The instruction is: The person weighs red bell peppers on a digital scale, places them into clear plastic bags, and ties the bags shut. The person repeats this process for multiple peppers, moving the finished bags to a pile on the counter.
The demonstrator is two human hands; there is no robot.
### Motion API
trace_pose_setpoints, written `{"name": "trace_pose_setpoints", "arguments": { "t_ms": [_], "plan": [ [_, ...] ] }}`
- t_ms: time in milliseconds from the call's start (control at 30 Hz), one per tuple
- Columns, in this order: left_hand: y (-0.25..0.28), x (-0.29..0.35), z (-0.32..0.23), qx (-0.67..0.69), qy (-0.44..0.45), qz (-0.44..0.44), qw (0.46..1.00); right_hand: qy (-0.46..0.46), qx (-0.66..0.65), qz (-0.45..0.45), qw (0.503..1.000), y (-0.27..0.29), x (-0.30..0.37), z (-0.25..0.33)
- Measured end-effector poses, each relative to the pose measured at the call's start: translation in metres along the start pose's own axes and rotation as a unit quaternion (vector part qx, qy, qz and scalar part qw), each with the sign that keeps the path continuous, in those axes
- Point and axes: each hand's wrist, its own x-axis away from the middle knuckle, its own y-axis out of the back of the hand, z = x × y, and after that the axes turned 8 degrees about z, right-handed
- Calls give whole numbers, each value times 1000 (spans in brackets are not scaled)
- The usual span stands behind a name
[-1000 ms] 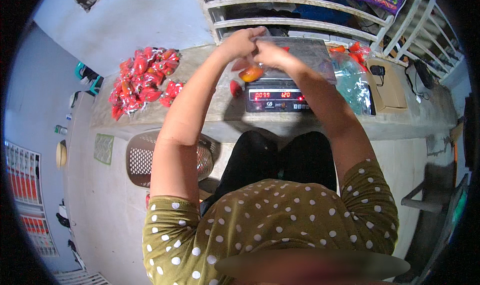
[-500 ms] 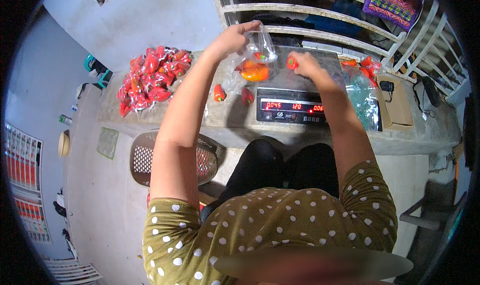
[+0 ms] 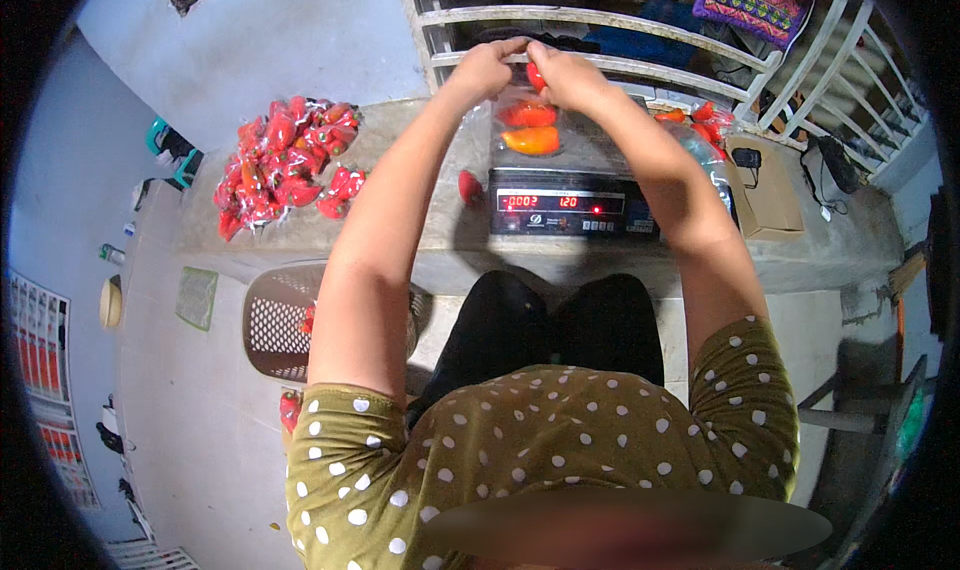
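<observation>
My left hand [image 3: 487, 68] pinches the mouth of a clear plastic bag, raised over the far side of the concrete counter. Through the film show an orange pepper [image 3: 530, 141] and a red-orange pepper [image 3: 527, 115]. Beside it, at the bag's mouth, my right hand [image 3: 562, 78] grips a small red pepper [image 3: 536, 76], partly covered by the fingers. Just below the bag sits a black digital scale [image 3: 560, 210] with a lit red display. A single dark red pepper [image 3: 469, 186] lies on the counter left of the scale.
Packed red peppers in clear bags [image 3: 280, 160] pile up at the counter's left. A cardboard box [image 3: 765, 195] and more bagged peppers [image 3: 707, 120] stand at the right. Behind runs a white metal railing [image 3: 560, 15]. A perforated basket [image 3: 285, 320] stands on the floor below.
My right hand has carried the red pepper from above the scale up and left to the bag's mouth. The scale's display reads differently. My left forearm now covers one loose pepper's spot.
</observation>
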Motion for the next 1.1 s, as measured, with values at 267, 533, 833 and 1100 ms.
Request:
{"name": "trace_pose_setpoints", "arguments": {
  "t_ms": [267,533,833,1100],
  "plan": [
    [-28,-19,11,59,-26,18,998,-93,-5,115,989,17,3,-14],
    [-27,-18,2,62,-5,44,997,-138,-147,40,979,-4,0,-17],
    [-22,-20,6,-16,-40,68,997,-14,-207,58,976,-56,-2,0],
    [-18,-2,23,84,-22,25,996,-37,82,376,922,-42,-24,9]
  ]
}}
